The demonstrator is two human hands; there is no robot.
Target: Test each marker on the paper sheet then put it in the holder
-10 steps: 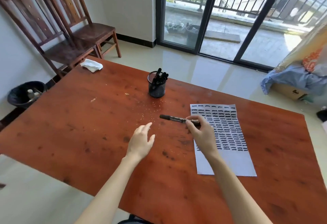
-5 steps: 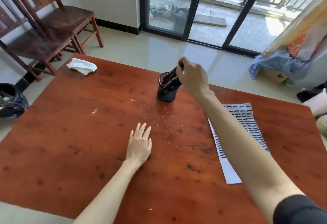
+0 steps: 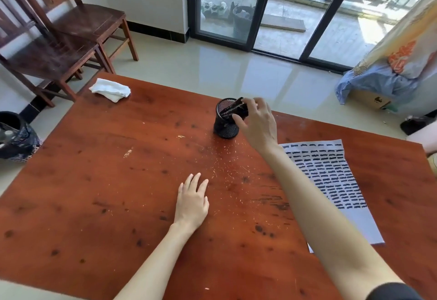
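A black mesh holder (image 3: 224,130) stands at the far middle of the reddish wooden table (image 3: 106,193). Several black markers (image 3: 233,110) lean to the right inside it. My right hand (image 3: 260,125) is just right of the holder, fingers spread, thumb and index fingertips at the marker tops, with no marker gripped. My left hand (image 3: 192,201) lies flat on the table, palm down and holding nothing. The white paper sheet (image 3: 331,174), covered with rows of black test strokes, lies to the right, partly under my right forearm.
A crumpled white cloth (image 3: 110,90) lies near the table's far left corner. Wooden chairs (image 3: 71,39) stand beyond it, and a dark bin (image 3: 14,138) sits on the floor at left. Small light specks are scattered around the holder.
My right hand carried the marker from the paper to the holder and has let go of it there. My left hand has settled flat. The camera has moved closer.
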